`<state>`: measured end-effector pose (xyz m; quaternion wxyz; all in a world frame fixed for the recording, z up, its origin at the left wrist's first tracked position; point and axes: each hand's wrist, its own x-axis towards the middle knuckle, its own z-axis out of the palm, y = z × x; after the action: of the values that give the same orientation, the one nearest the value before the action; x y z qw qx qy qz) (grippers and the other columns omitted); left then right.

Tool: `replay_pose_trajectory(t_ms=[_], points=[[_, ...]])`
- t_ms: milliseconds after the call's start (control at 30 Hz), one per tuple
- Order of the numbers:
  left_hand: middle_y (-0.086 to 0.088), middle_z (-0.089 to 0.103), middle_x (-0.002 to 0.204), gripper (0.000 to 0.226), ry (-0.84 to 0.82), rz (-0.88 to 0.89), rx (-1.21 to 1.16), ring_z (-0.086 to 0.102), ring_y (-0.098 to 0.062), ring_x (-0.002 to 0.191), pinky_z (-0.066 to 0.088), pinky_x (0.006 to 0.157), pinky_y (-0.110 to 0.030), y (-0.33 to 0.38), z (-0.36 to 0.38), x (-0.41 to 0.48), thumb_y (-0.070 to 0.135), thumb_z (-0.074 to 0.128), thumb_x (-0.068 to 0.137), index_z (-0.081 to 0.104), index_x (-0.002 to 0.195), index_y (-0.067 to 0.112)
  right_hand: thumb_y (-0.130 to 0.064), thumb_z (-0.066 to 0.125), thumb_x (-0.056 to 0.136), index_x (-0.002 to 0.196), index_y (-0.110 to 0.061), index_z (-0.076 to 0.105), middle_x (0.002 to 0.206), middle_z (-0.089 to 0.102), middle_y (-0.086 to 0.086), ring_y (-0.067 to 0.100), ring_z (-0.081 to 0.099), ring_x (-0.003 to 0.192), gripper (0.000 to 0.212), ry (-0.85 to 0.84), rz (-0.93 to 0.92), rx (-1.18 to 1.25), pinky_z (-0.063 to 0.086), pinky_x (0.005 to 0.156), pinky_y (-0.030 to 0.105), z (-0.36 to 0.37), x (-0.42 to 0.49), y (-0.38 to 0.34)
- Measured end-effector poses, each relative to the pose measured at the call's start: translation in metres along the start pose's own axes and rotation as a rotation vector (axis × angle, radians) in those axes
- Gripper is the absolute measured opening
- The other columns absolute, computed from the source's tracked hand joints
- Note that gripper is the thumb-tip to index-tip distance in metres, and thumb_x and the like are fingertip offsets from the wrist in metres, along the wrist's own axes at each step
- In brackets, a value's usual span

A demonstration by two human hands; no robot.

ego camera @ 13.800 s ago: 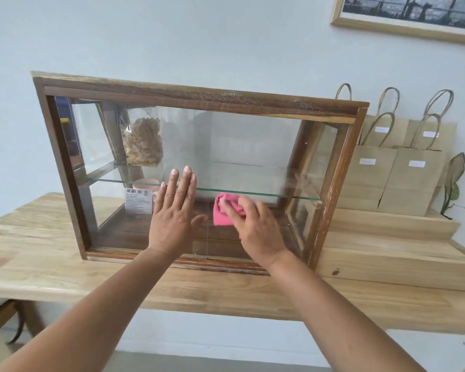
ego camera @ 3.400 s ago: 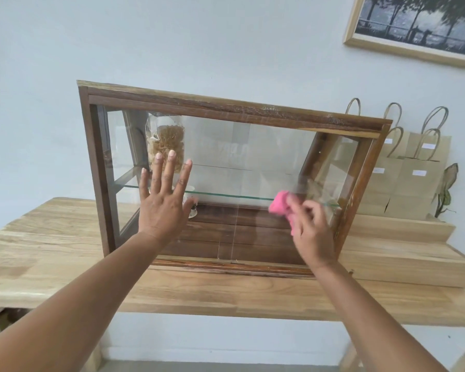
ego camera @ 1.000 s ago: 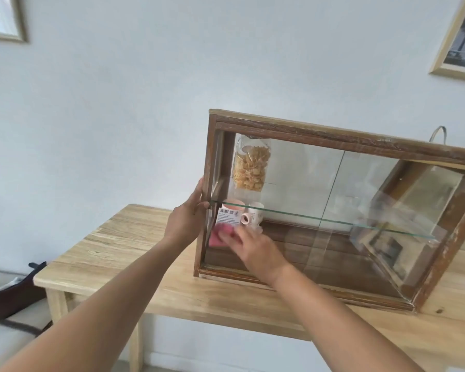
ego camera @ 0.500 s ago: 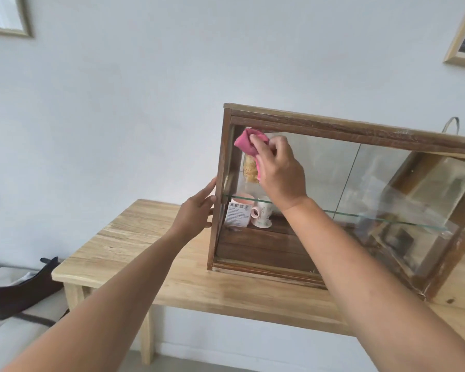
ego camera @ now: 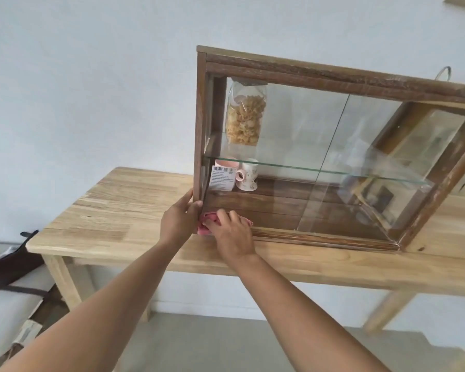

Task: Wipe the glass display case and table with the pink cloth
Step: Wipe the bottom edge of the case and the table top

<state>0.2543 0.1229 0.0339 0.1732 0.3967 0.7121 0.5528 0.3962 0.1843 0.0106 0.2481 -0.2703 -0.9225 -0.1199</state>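
The brown wood-framed glass display case [ego camera: 333, 76] stands on the pale wooden table [ego camera: 118, 210]. The left hand [ego camera: 177, 218] clasps the case's lower left corner post. Just beside it, the right hand [ego camera: 231, 234] clutches the crumpled pink cloth [ego camera: 204, 230], pressing it against the bottom front rail.

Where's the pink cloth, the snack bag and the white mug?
pink cloth [ego camera: 204, 228]: head view, bunched left end showing.
snack bag [ego camera: 246, 122]: head view, its filled middle.
white mug [ego camera: 250, 180]: head view, its side.
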Motion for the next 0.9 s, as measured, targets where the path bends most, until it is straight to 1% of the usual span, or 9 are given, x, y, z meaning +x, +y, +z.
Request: replay_pose_trajectory(t_ms=[33,100,233,433,600,700,767,833,900], points=[[0.007,0.072,0.077,0.025,0.024,0.003,0.072,0.069,-0.019,0.083,0.050,0.072,-0.033,-0.005,0.006,-0.002,0.043,0.050,0.090,0.063,0.112,0.043,-0.009,0.068,0.076,0.109,-0.031,0.065,0.101,0.056,0.001,0.027,0.055,0.087,0.040,-0.019,0.000,-0.003,0.049,0.067,0.039,-0.001,0.000,0.000],[0.009,0.069,0.081,0.013,0.084,-0.002,0.181,0.063,-0.014,0.073,0.040,0.063,-0.027,-0.015,0.017,-0.007,0.038,0.050,0.097,0.061,0.104,0.034,-0.007,0.070,0.072,0.109,-0.028,0.063,0.101,0.055,0.004,0.029,0.055,0.087,0.043,-0.049,0.001,-0.008,0.048,0.067,0.041,-0.005,-0.003,0.006],[0.006,0.064,0.082,0.019,0.161,-0.051,0.209,0.057,-0.025,0.080,0.035,0.066,-0.034,-0.025,0.032,-0.009,0.036,0.047,0.101,0.060,0.113,0.031,-0.003,0.067,0.075,0.112,-0.026,0.061,0.104,0.054,0.005,0.030,0.053,0.086,0.044,-0.093,0.124,0.009,0.048,0.067,0.041,-0.010,-0.029,0.044],[0.003,0.062,0.075,0.018,0.200,-0.051,0.321,0.055,-0.029,0.077,0.033,0.065,-0.036,-0.028,0.037,-0.007,0.040,0.043,0.101,0.057,0.101,0.028,0.002,0.070,0.078,0.128,-0.028,0.056,0.121,0.052,0.005,0.029,0.052,0.101,0.059,-0.146,0.364,-0.081,0.049,0.084,0.043,-0.024,-0.089,0.125],[-0.001,0.061,0.076,0.019,0.189,-0.091,0.406,0.055,-0.031,0.079,0.033,0.065,-0.036,-0.025,0.039,-0.008,0.034,0.044,0.101,0.058,0.102,0.022,-0.001,0.061,0.083,0.131,-0.028,0.050,0.125,0.046,0.005,0.031,0.049,0.111,0.056,-0.207,0.461,-0.011,0.050,0.076,0.040,-0.026,-0.079,0.104],[-0.009,0.071,0.097,0.024,0.183,-0.131,0.401,0.057,-0.033,0.087,0.038,0.071,-0.037,-0.025,0.041,-0.013,0.025,0.044,0.100,0.057,0.121,0.022,-0.004,0.056,0.089,0.132,-0.032,0.047,0.122,0.046,0.007,0.032,0.049,0.106,0.052,-0.220,0.335,0.091,0.043,0.072,0.041,-0.014,-0.060,0.060],[-0.013,0.066,0.121,0.047,0.180,-0.163,0.351,0.059,-0.038,0.105,0.044,0.081,-0.041,-0.023,0.045,-0.019,0.018,0.045,0.100,0.039,0.146,0.024,-0.007,0.057,0.090,0.133,-0.030,0.048,0.121,0.047,0.009,0.033,0.050,0.105,0.049,-0.214,0.263,0.101,0.040,0.071,0.041,-0.010,-0.050,0.044],[-0.015,0.044,0.147,0.073,0.238,-0.176,0.222,0.048,-0.038,0.126,0.042,0.096,-0.046,-0.019,0.057,-0.031,0.013,0.049,0.098,0.010,0.158,0.028,-0.005,0.059,0.088,0.134,-0.028,0.047,0.120,0.048,0.009,0.034,0.051,0.104,0.052,-0.220,0.227,0.080,0.044,0.072,0.043,-0.011,-0.050,0.049],[-0.015,0.023,0.156,0.084,0.329,-0.116,0.164,0.031,-0.036,0.138,0.034,0.109,-0.048,-0.015,0.070,-0.048,0.010,0.053,0.094,0.002,0.158,0.031,-0.002,0.061,0.085,0.136,-0.028,0.046,0.120,0.049,0.008,0.034,0.052,0.103,0.059,-0.214,0.229,0.045,0.047,0.073,0.045,-0.013,-0.064,0.070]])
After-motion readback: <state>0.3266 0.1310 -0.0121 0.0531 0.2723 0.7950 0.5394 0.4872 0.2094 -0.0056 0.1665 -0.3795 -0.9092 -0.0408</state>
